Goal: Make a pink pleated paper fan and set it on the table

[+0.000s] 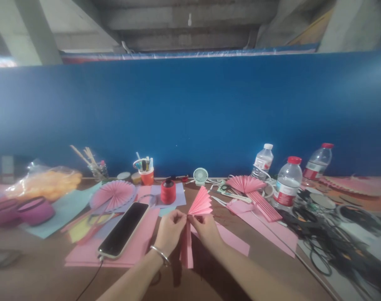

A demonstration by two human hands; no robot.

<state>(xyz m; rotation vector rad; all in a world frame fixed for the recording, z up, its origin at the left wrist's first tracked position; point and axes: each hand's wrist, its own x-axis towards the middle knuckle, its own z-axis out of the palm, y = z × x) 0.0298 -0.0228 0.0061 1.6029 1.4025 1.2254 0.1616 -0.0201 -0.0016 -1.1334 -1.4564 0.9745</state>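
Both hands, left hand (170, 230) and right hand (205, 229), pinching pleated pink paper fan (199, 204) above wooden table (52, 271), beside phone (124, 230).

My count: 3 water bottles (287, 182), 3 pink pleated fans (200, 203) incl. one between my hands, 1 red thread spool (168, 192), 1 phone (124, 229), 1 mini fan (200, 175), 2 pen cups (147, 175).

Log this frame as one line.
left hand: pinching pleated pink paper fan at its fold | right hand: pinching same fold | fan top spread, tail hanging | phone left on pink sheets
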